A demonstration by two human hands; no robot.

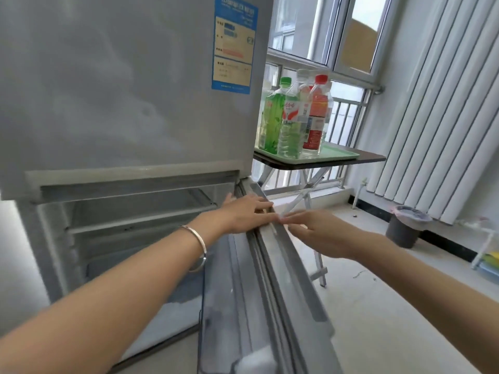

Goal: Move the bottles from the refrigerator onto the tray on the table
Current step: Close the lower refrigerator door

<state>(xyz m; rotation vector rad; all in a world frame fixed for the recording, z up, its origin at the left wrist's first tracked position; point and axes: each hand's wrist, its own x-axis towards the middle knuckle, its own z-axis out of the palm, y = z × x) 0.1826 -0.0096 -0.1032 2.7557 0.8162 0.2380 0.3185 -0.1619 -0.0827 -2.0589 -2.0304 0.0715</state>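
The grey refrigerator (pixel 121 90) fills the left, its upper door closed and its lower door (pixel 272 279) swung out toward me. No bottle shows on the lower shelves (pixel 129 211). My left hand (pixel 243 214) rests flat on the top edge of the lower door, fingers extended. My right hand (pixel 321 233) reaches from the right, fingertips touching the same edge, holding nothing. Several bottles stand on the green tray (pixel 334 157) on the small table (pixel 370 157): a green one (pixel 272 117), a clear one with a red-and-white label (pixel 291 122), and a red-capped one (pixel 317 114).
The folding table stands behind the open door, by the window with a railing. A white radiator (pixel 437 125) covers the right wall. A dark waste bin (pixel 405 225) with a liner sits on the floor beneath it. A bracelet is on my left wrist.
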